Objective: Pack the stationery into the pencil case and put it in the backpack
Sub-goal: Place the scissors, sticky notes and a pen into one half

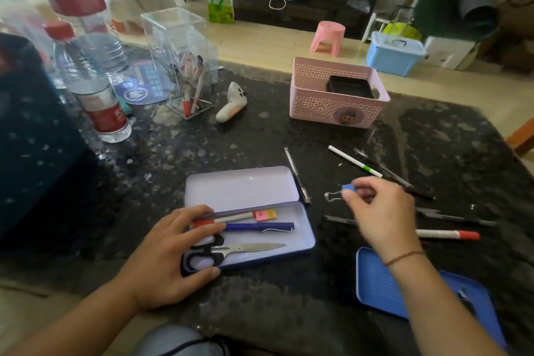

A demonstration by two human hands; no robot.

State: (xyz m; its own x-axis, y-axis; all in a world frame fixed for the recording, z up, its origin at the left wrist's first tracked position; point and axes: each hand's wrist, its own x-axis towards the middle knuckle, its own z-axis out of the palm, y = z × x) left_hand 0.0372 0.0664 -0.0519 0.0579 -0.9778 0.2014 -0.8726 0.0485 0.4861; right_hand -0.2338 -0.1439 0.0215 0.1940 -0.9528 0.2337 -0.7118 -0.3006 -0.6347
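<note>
While the left hand (pixel 170 251) lies flat over the near end of the open case (pixel 300 235), fingers straight and pressing on the pens and scissors (pixel 231 250) inside, the right hand (pixel 378 211) pinches a blue binder clip (pixel 338 191) between thumb and fingertips; grip clenched on the clip's body, wire handles pointing left toward the case. Clip is held just above the counter (pixel 260 139), to the right of the case, approx. level with its hinge. Case sits mid-counter, lid (pixel 239 185) folded back; tray already holds a blue pen (pixel 260 226), sticky tabs (pixel 264 214), etc. To do the step well: carry the clip left over the tray wall and set it in the bare right end, past the scissor tip, handles folded flat so the lid can shut. Left hand's hold should stop the case sliding. Loose pens (pixel 446 235) remain to the right, so packing is prob. about half done. Backpack not clearly identifiable.
</note>
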